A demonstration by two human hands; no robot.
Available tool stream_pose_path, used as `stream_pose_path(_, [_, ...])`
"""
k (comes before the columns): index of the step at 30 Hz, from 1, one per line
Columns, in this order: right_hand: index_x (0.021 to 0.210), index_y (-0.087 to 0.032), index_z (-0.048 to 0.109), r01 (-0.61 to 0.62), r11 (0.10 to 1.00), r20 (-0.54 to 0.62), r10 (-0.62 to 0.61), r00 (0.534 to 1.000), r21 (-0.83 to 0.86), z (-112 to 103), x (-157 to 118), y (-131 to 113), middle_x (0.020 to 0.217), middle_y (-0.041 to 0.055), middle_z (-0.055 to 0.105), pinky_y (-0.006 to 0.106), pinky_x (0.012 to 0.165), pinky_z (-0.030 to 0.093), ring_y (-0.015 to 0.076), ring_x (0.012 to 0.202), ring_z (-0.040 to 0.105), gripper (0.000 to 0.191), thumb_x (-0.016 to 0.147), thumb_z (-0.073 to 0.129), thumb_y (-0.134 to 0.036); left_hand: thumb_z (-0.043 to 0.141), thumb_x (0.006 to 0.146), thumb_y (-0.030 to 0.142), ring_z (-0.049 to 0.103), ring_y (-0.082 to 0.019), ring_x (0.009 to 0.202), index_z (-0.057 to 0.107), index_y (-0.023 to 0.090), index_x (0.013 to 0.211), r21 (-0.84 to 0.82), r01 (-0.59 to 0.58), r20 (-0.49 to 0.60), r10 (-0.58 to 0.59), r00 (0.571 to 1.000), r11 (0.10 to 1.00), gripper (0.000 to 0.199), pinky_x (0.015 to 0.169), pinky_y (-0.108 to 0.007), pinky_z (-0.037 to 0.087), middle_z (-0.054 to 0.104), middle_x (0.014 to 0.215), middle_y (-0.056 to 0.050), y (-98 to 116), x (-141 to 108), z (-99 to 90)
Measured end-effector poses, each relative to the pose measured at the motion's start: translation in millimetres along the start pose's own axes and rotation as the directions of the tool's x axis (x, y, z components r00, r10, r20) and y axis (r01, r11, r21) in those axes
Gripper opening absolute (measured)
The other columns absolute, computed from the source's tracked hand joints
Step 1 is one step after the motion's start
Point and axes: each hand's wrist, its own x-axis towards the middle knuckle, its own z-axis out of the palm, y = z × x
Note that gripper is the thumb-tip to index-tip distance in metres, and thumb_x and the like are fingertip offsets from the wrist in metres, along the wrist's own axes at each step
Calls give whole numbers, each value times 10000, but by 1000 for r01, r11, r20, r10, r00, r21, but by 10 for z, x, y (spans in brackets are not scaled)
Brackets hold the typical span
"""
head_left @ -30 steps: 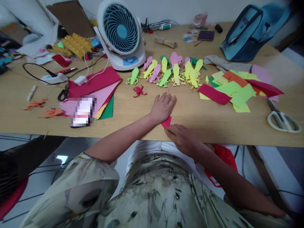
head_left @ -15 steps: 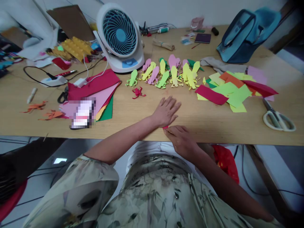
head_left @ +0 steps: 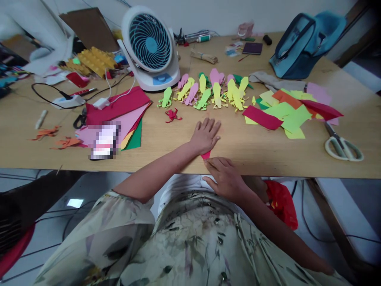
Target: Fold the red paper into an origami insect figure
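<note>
Red paper (head_left: 205,155) lies partly beneath my flat, unclenched left hand (head_left: 204,137), near the front edge of the wooden table (head_left: 282,161). My right hand (head_left: 226,178) touches the paper's near tip; pinching, cannot tell. Beyond: red folded figure (head_left: 172,115), fan (head_left: 152,44).

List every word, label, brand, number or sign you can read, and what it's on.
None can be read.
Phone: screen pixelated, unreadable.
Fan: blue panel on its base, any text too blurred.
Tube: too small.
Red paper at the left hand: no writing visible.
</note>
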Motion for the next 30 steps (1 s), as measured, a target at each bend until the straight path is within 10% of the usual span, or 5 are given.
stream_pose_path(11, [1354,-91,571,-34,999,-61,34,998,-6,104,-32,-18,1352,192,608,462,1072,398,307,1260,513,448,977,544,-331,303,1016,424,260,-354,1507,231,111,1585,-31,323,-80,-324,943,946,652,1194,-556,248,324,1615,-192,-18,58,49])
stream_pose_path(30, [1369,-88,555,-38,999,-97,40,995,18,182,-59,-26,1388,194,588,476,1080,419,304,1274,518,461,959,563,-298,355,973,334,320,-397,1465,287,107,1567,-1,441,-172,-435,884,898,639,1133,-627,300,377,1575,-224,-61,133,19])
